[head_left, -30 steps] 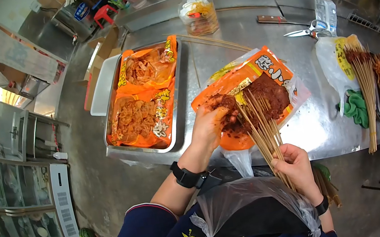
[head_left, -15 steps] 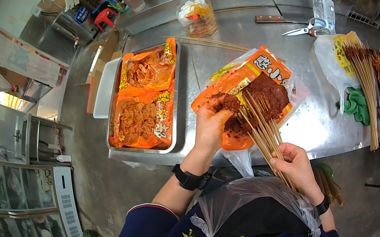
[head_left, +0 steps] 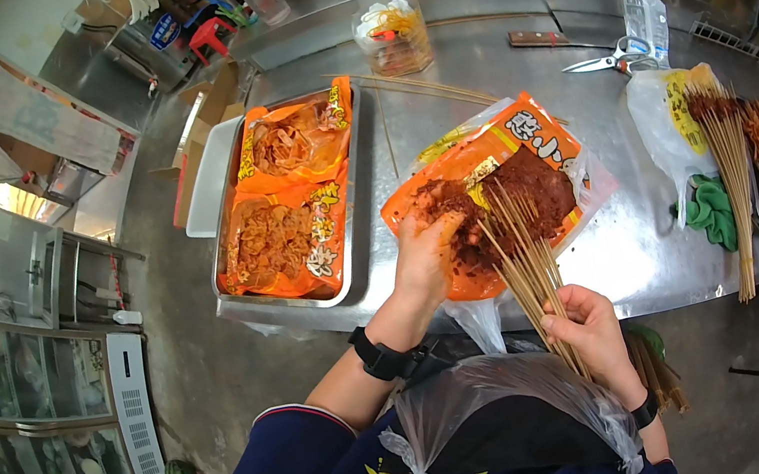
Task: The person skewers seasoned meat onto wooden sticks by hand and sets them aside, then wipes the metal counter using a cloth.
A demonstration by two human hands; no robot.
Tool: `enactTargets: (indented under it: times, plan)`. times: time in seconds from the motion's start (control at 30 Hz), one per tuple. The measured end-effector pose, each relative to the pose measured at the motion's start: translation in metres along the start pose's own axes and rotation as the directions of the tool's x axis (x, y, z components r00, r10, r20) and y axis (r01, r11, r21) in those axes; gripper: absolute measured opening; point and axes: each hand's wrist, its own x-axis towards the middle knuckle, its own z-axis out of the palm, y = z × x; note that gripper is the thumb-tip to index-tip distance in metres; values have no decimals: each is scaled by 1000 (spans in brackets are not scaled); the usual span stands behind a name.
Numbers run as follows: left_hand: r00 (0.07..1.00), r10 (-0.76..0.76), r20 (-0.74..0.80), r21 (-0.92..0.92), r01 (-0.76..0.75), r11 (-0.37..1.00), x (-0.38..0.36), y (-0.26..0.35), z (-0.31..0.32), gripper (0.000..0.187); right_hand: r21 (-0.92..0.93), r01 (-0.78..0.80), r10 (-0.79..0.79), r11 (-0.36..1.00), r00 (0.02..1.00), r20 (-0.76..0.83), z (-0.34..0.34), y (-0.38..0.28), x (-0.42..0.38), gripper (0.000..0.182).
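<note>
My left hand (head_left: 425, 254) has its sauce-coated fingers curled into dark red-brown sauced food (head_left: 534, 189), gripping some beside the skewer tips. The food lies on an orange printed packet (head_left: 412, 193) on the steel table. Lower down, my right hand (head_left: 586, 327) is closed round a bundle of thin wooden skewers (head_left: 531, 276). The skewers slant up and left, their upper ends over the food. What exactly sits between my left fingers is partly hidden.
A metal tray (head_left: 351, 260) at left holds orange packets of sliced food. A clear tub (head_left: 392, 37), scissors (head_left: 613, 62) and a knife (head_left: 537, 37) lie farther back. Loaded skewers (head_left: 734, 185) and a green cloth (head_left: 709, 214) are at right. Loose skewers (head_left: 435, 90) cross the table.
My left fingers have shifted slightly and pressed lower into the food, and the clump they held up is less distinct. My right hand and the skewers have barely moved.
</note>
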Motion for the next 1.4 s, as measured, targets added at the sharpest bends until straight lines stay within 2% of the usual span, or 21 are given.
enactTargets:
  times: [0.07,0.2,0.27,0.3,0.37,0.4,0.47,0.6,0.7,0.77,0.9,0.97,1.07,1.13,1.2,1.23,1.27,1.3,1.33,1.37,1.4]
  plan:
    - [998,-56,-28,-70,54,996,-1,-2,1,35,15,11,-11,1000,1000,-4,-1,2,0,10]
    - [993,-113,-37,-39,112,993,-6,1,10,34,45,14,-13,999,1000,-8,-1,3,0,11]
    - [969,-189,-162,-63,181,982,-10,5,19,21,51,28,-27,998,1000,-1,-3,6,1,10]
    - [968,-189,-163,-64,181,981,-11,3,13,21,51,26,-26,998,1000,-1,-2,6,1,10]
    - [934,-356,38,3,356,935,-12,1,-1,20,53,22,-21,998,1000,-21,0,5,1,10]
    - [933,-357,38,3,357,934,-15,0,1,20,53,21,-20,998,1000,-22,0,5,1,10]
    - [951,-297,-84,28,300,953,-20,0,12,21,41,20,-19,999,999,-26,2,4,2,10]
    - [943,-327,-59,111,331,937,-19,-6,6,22,27,3,-2,1000,999,-33,3,3,1,11]
    - [958,-276,-83,128,285,950,-17,-8,4,22,-12,78,-78,997,994,-79,6,2,2,14]
    - [955,-273,-116,168,290,942,-16,-14,1,18,224,101,-82,969,993,-90,3,1,-1,20]
    - [966,-221,-136,207,246,947,-12,-21,6,13,232,49,-38,971,998,-51,-4,6,-3,28]
    - [982,-145,-125,364,181,913,-8,-21,10,12,239,-27,41,971,998,-52,-5,1,-5,33]
    - [969,-191,-159,360,237,902,4,-11,-6,17,339,35,-2,940,995,-96,-15,3,-8,34]
    - [965,-152,-213,406,229,885,9,-10,-12,20,399,85,-55,913,995,-87,-26,7,-8,35]
    - [991,105,-85,612,-31,790,14,-21,-23,23,521,224,-195,823,975,-112,-36,9,-9,37]
    - [998,-25,-54,797,58,601,17,-24,-35,35,539,252,-216,804,968,-130,-37,5,-10,37]
    - [998,-23,-56,796,59,602,15,-23,-30,35,538,250,-215,805,968,-128,-39,5,-10,37]
    - [999,36,8,934,-21,357,12,-20,-19,34,590,288,-247,754,957,-151,-42,5,-11,37]
    - [993,75,86,992,-92,82,10,-18,-8,33,638,323,-276,699,945,-177,-45,6,-12,36]
    - [999,-38,1,997,-3,-76,11,-17,-1,29,656,325,-273,681,944,-184,-48,5,-16,35]
    - [999,-39,2,997,-5,-76,13,-15,7,29,656,326,-273,680,944,-186,-48,3,-17,35]
